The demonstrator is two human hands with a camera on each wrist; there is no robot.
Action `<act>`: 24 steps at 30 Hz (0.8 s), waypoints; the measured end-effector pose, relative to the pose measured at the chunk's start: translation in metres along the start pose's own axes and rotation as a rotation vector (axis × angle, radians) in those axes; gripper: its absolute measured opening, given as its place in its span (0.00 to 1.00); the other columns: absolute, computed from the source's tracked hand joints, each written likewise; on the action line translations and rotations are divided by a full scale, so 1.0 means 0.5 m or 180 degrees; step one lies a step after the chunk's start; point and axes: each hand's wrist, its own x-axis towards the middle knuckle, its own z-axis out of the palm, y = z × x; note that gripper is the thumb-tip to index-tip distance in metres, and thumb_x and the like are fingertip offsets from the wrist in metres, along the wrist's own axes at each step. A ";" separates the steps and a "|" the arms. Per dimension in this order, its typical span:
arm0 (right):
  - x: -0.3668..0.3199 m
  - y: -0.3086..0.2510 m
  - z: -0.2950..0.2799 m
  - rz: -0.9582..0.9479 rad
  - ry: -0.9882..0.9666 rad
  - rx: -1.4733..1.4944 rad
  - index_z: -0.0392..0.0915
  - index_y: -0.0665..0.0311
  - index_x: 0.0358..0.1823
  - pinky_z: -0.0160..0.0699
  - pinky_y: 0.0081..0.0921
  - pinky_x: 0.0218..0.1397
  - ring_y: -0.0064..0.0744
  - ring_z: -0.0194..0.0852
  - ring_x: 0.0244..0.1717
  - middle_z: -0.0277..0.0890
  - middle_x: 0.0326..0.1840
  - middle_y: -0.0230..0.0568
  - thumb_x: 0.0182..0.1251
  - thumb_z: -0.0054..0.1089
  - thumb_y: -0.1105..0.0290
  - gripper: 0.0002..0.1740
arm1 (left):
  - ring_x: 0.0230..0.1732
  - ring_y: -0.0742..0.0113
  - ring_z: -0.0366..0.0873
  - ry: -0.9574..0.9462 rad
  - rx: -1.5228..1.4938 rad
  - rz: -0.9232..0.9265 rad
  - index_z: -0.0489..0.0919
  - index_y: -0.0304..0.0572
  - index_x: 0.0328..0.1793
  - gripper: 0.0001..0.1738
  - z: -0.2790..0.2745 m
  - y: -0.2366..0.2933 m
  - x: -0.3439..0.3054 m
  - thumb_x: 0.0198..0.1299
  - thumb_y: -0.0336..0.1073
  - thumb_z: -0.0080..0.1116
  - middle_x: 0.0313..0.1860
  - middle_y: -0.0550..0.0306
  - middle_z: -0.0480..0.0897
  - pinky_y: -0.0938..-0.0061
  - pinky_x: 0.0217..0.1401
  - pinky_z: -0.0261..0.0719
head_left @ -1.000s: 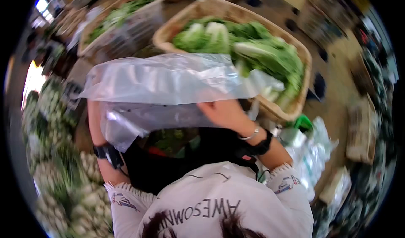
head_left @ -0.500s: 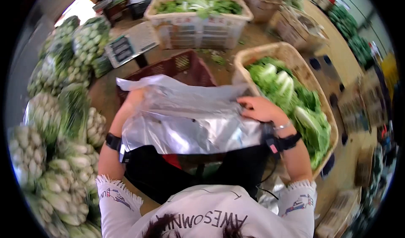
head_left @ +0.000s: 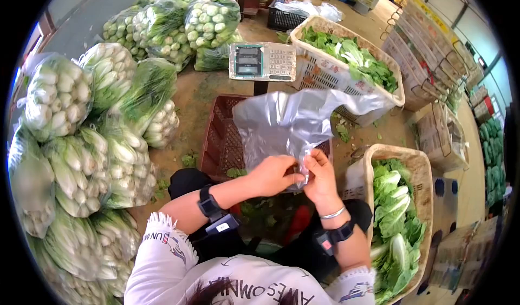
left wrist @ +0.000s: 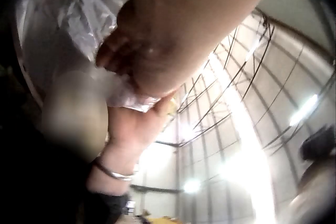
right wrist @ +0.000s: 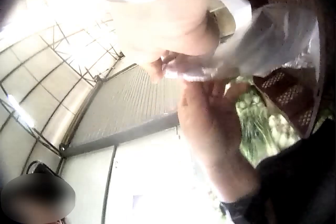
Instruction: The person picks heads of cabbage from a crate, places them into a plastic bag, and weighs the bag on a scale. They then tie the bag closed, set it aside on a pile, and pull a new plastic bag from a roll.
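Note:
A clear plastic bag (head_left: pixel 271 123) spreads out in front of me over a maroon crate (head_left: pixel 212 137). Its near end is bunched into a narrow twist between my two hands. My left hand (head_left: pixel 275 175) pinches this twist from the left, thumb and fingertips together. From the other side my right hand (head_left: pixel 320 178), with a silver bangle at the wrist, grips the same gathered plastic. In the right wrist view the twisted part (right wrist: pixel 191 71) runs between both hands. The left wrist view shows the crumpled film (left wrist: pixel 79 14) beyond the fingers.
Bagged white-stemmed greens (head_left: pixel 81 164) are piled at the left. A scale display (head_left: pixel 262 61) stands behind the maroon crate. One cream crate (head_left: pixel 374 167) of leafy cabbages is at my right, another (head_left: pixel 319 69) of greens farther back. Stacked crates (head_left: pixel 422 56) rise at the back right.
The bag was spread wide across both forearms, the left hand hidden under the film. Now both hands have come together and its near end is gathered between them. The head view has turned right.

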 end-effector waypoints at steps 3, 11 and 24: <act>0.028 0.023 -0.040 0.0324 -0.0122 -0.0085 0.70 0.61 0.41 0.72 0.21 0.37 0.22 0.72 0.34 0.74 0.34 0.31 0.58 0.59 0.70 0.11 | 0.33 0.42 0.73 -0.0031 -0.0140 -0.0131 0.70 0.34 0.30 0.13 0.023 0.000 0.014 0.49 0.36 0.60 0.29 0.42 0.75 0.59 0.32 0.69; 0.112 -0.104 -0.067 0.0628 -0.0879 -0.2413 0.74 0.66 0.45 0.69 0.20 0.35 0.21 0.71 0.39 0.75 0.39 0.35 0.61 0.54 0.53 0.23 | 0.33 0.54 0.77 -0.1188 0.1593 0.0745 0.72 0.44 0.35 0.09 0.018 -0.011 0.003 0.44 0.30 0.54 0.28 0.54 0.75 0.64 0.34 0.74; 0.100 -0.094 -0.069 -0.1008 0.0182 -0.5794 0.75 0.68 0.17 0.70 0.40 0.30 0.56 0.70 0.24 0.73 0.20 0.51 0.56 0.54 0.56 0.21 | 0.34 0.59 0.71 -0.0201 0.1884 0.1197 0.72 0.42 0.23 0.06 0.060 -0.010 0.037 0.37 0.33 0.56 0.30 0.56 0.69 0.69 0.32 0.72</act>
